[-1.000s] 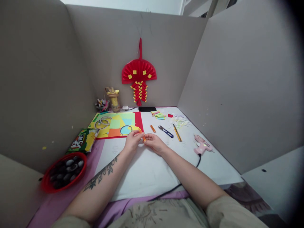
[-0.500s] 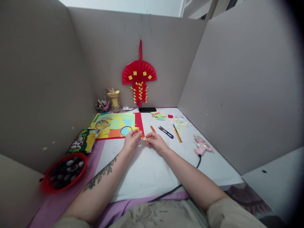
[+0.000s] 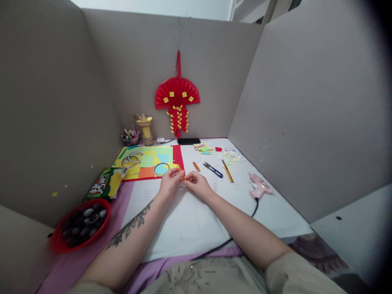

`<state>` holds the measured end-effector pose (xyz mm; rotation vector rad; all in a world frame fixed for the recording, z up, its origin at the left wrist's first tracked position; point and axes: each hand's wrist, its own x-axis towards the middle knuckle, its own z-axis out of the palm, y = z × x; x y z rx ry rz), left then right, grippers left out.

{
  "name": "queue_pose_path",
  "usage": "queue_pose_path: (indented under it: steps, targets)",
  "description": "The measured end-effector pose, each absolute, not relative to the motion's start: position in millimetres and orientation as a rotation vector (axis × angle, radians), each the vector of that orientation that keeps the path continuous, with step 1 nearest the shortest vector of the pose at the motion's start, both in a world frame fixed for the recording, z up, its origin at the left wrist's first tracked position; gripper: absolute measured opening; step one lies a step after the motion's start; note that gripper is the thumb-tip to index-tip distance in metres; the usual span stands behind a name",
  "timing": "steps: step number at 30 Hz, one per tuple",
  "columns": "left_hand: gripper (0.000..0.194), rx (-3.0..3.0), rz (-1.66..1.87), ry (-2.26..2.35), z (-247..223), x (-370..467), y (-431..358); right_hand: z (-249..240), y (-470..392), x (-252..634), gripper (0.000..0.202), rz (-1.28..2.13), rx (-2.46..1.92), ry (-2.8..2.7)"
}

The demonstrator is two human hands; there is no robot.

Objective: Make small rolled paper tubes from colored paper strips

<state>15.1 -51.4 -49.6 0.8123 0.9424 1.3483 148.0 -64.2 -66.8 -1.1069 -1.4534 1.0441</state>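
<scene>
Over the middle of the white table, my left hand [image 3: 170,181] pinches a small orange paper piece [image 3: 180,170], which has a yellow end. My right hand [image 3: 196,183] is closed on the lower right end of the same piece, fingertips close to the left ones. Just beyond my right hand lies an orange paper roll [image 3: 196,166]. To its right are blue thread snips [image 3: 213,170] and a yellow craft knife [image 3: 228,171]. Several coloured paper rolls [image 3: 203,149] lie farther back, beside a small red piece [image 3: 218,149].
Coloured paper sheets [image 3: 147,161] with tape rings lie left of centre. A green snack bag [image 3: 105,183] and red bowl [image 3: 81,224] stand at the left. A pink glue gun [image 3: 259,187] with a black cord lies right. A red paper fan ornament [image 3: 177,94] hangs behind.
The view has shifted slightly, moving the scene a little left. My right fingers have turned a little around the orange piece, and the orange roll on the table shows more fully.
</scene>
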Motion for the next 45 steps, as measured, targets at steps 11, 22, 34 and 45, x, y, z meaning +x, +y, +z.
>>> queue_pose_path:
  steps: [11,22,34,45]
  targets:
    - [0.031,0.866,1.313,0.906,-49,10,-48,-62,-52,173,0.019,0.753,-1.198,-1.793]
    - [0.041,0.910,1.126,0.814,-51,10,-50,-69,-17,241,0.027,0.058,-2.195,-1.711]
    - [0.033,0.924,1.145,0.790,-44,10,-54,-66,-23,235,0.014,0.116,-2.035,-1.633]
    - [0.028,1.421,1.184,0.903,-44,11,-57,-46,-60,176,0.028,0.750,-1.086,-1.547]
